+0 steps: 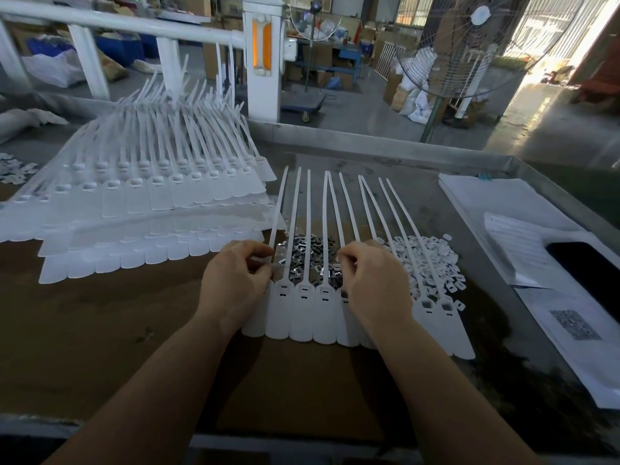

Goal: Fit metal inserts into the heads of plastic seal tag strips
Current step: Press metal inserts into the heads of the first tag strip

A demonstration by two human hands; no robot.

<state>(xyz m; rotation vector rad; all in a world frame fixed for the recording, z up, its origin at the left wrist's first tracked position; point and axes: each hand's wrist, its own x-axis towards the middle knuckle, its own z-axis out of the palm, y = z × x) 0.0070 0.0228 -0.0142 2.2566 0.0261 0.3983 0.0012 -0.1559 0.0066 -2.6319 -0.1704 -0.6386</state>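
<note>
Both hands, left hand [231,280] and right hand [370,280], curl their fingertips as if pinching metal inserts [308,260], too small to confirm, directly over the row of seal tag strips [303,313], heads just nearer than the fingertips, tails running away.

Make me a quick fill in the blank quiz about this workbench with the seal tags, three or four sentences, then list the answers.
1. The pile of metal inserts lies under the thin ____ of the joined row of seal tag strips.
2. The finished stacks of tag strips lie to the ____ of the left hand.
3. The loose white plastic caps are heaped beside the ____ hand.
4. Beyond the table stands a large pedestal ____.

Answers: tails; left; right; fan
</note>
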